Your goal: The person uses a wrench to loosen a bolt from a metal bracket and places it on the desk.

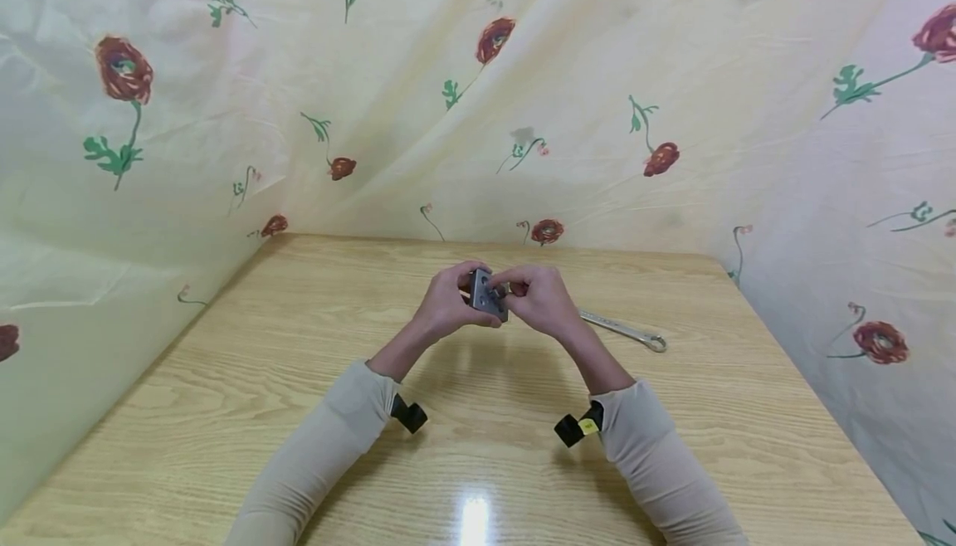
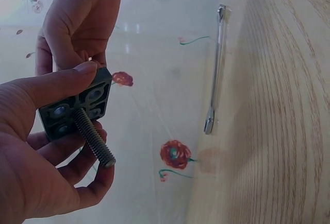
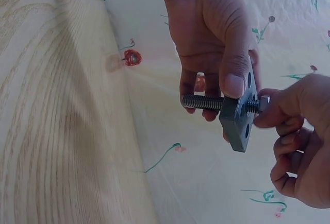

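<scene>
Above the middle of the table, the left hand grips a plate to steady it. A bolt passes through. The right hand pinches what seems a nut. A wrench lies toward the right edge.

1. No readable text, brand, number or sign in any view.
2. Yellow tag on the black wrist strap: too small to read.
3. Metal plate, bolt, wrench: no markings legible.
4. Cloth: flower print only, no lettering.
</scene>
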A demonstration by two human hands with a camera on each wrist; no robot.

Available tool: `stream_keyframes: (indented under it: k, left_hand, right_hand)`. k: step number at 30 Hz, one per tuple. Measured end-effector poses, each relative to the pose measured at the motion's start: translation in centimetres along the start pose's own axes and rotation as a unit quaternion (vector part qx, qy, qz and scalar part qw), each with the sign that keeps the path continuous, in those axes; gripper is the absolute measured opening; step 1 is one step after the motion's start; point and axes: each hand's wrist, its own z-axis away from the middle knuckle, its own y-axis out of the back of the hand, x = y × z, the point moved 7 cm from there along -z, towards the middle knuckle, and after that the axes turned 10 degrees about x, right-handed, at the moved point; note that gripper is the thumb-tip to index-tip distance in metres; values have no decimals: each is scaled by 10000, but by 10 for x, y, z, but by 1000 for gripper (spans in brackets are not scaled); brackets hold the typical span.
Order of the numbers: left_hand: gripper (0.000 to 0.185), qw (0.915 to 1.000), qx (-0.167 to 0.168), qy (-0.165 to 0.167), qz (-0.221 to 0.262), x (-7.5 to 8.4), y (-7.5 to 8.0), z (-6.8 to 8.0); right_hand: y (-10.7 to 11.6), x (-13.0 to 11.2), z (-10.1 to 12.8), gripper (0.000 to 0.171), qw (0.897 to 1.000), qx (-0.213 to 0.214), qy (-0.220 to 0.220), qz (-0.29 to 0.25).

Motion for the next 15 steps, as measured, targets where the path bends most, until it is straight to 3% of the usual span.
stream_keyframes:
  k: [5,7,8,12,15]
  left_hand:
    - [71,10000,69,16,-13,-1,2,-1]
    - [71,10000,74,11,-31,-1,2,0]
    - [70,10000,78,13,-46,-1,2,0]
    - [70,9999,87,14,-83,1,2,1]
    - [70,9999,96,-20,-88,3,2,2]
  right_hand:
    - [4,6,-1,27,9985,130,-463,-270]
    - [6,10,0,17,9972,211,-698,-149]
    - [6,13,1,20,9964,197,-823,0]
    - [1,21,4,60,9893,-128,-1305,641]
    - [-6,24,7,75,9837,-397,-1520,872]
